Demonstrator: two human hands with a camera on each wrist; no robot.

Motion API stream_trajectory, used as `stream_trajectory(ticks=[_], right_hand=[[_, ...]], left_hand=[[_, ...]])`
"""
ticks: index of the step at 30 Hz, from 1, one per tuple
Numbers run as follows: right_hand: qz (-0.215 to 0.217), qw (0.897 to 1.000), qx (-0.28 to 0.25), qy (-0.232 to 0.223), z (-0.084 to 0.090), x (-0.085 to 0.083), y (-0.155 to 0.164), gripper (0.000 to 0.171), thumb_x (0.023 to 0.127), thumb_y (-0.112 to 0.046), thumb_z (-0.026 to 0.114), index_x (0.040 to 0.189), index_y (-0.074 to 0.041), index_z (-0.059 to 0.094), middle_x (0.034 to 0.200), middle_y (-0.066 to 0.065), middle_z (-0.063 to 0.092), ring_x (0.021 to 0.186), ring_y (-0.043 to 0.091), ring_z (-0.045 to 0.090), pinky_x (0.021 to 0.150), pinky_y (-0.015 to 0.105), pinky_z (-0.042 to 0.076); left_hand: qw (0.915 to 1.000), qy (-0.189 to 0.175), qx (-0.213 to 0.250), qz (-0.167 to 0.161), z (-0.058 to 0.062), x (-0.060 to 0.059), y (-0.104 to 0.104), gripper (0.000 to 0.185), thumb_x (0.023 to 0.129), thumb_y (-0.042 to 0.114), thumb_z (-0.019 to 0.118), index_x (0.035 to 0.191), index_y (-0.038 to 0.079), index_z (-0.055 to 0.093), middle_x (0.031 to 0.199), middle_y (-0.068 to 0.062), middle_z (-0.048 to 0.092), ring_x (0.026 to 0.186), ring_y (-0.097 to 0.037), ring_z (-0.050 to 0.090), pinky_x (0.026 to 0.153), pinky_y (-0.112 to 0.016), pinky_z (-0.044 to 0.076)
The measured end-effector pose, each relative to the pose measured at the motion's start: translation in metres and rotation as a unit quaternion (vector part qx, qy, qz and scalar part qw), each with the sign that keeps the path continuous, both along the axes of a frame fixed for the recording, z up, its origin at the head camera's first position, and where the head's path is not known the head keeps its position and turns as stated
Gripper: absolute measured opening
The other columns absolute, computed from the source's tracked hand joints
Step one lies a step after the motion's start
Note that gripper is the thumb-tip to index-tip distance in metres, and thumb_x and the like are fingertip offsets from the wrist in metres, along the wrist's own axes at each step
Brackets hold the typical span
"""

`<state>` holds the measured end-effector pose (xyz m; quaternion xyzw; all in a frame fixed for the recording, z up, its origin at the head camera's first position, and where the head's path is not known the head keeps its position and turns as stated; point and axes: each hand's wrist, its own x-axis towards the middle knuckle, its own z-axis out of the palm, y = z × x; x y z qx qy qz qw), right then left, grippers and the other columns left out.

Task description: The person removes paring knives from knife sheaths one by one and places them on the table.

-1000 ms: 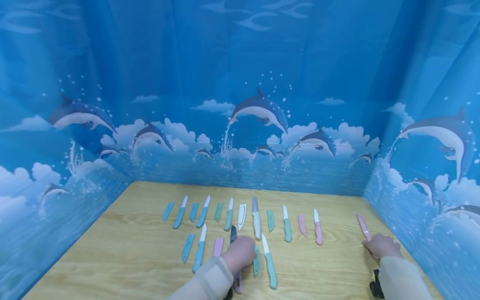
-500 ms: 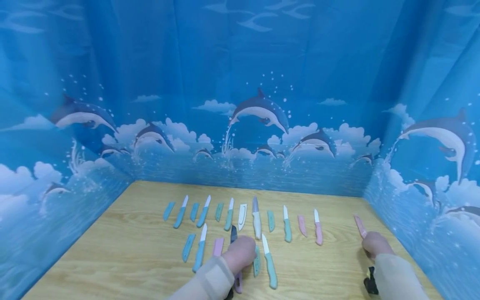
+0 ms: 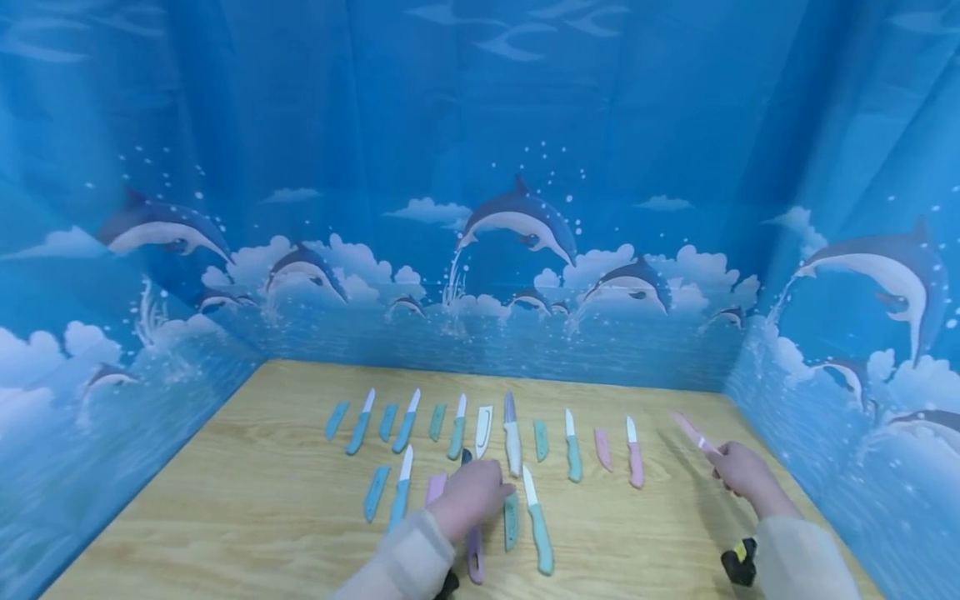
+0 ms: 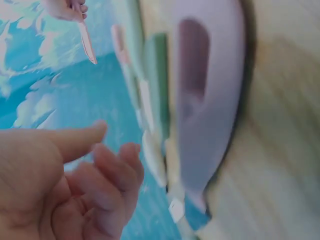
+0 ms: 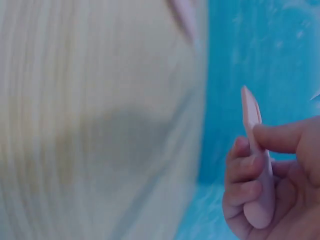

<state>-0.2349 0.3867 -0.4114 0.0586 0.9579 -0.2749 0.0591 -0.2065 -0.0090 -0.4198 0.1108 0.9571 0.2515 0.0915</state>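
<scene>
The right hand holds a pink knife up off the table, over near the right side; its fingers and thumb are wrapped round the pink part, and the tip points up and away. It looks light, thin and stiff, and smooth, so it may slip; best held by the thick end, not the sharp end. The left hand hovers over a purple knife in the front row; its fingers hang loose and hold nothing. More small knives lie in rows.
</scene>
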Motion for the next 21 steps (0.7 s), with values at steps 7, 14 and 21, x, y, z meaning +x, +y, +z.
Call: stream_trajectory(ticks=[7,14,21], right_hand=[[0.036,0.999,-0.005,0.041,0.022,0.011,-0.05,0.037,0.102,-0.028,0.045,0.105,0.008,0.056,0.074,0.009,0.057,0.057,0.017,0.044,0.052,0.032,0.038],[0.093,0.993,-0.025,0.064,0.029,0.024,-0.117,0.03,0.099,-0.029,0.054,0.101,0.0,0.064,0.073,0.004,0.06,0.062,0.016,0.044,0.055,0.029,0.038],[0.153,0.983,-0.054,0.081,0.022,0.031,-0.168,0.024,0.095,-0.032,0.061,0.086,-0.01,0.066,0.065,-0.001,0.056,0.054,0.01,0.039,0.071,0.034,0.046]], left_hand=[[0.9945,0.071,0.007,-0.076,0.006,0.004,-0.016,0.052,0.091,0.044,0.062,0.134,0.015,0.053,0.138,-0.012,0.046,0.109,-0.026,0.059,0.083,-0.04,0.053],[0.9803,0.127,0.03,-0.149,0.004,0.013,-0.026,0.08,0.09,0.046,0.062,0.154,0.018,0.023,0.159,-0.011,0.02,0.142,-0.034,0.028,0.109,-0.052,0.036],[0.9781,0.136,0.059,-0.146,0.006,0.01,-0.034,0.087,0.089,0.047,0.062,0.155,0.016,0.015,0.16,-0.01,0.016,0.146,-0.033,0.022,0.111,-0.051,0.033]])
